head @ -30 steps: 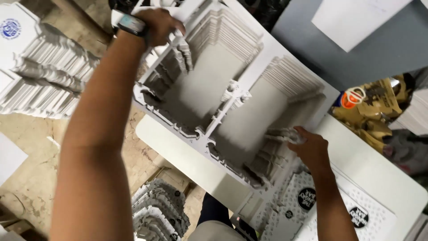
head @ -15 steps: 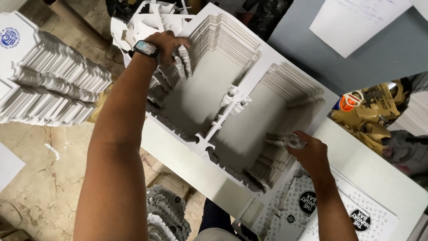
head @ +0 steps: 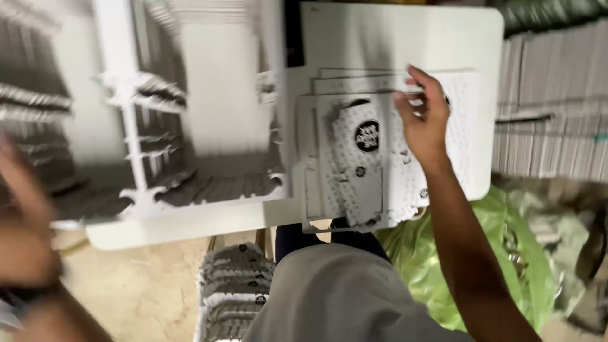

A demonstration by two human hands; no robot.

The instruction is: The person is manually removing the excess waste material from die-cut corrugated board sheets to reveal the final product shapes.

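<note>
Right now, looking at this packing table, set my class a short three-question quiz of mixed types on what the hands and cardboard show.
1. True or false: the right hand rests on the stack of printed flat cartons.
2. Multiple choice: what lies on the floor right of the white table? A) a red bucket B) a green plastic bag C) a blue crate
3. Fill in: the left hand appears ____ at the picture's left edge.

Key: 1 true; 2 B; 3 blurred

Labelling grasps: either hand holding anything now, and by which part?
Right hand lies fingers-down on the printed flat cardboard blanks, at their right part; a closed grip cannot be told. Left hand is blurred, apparently empty.
</note>
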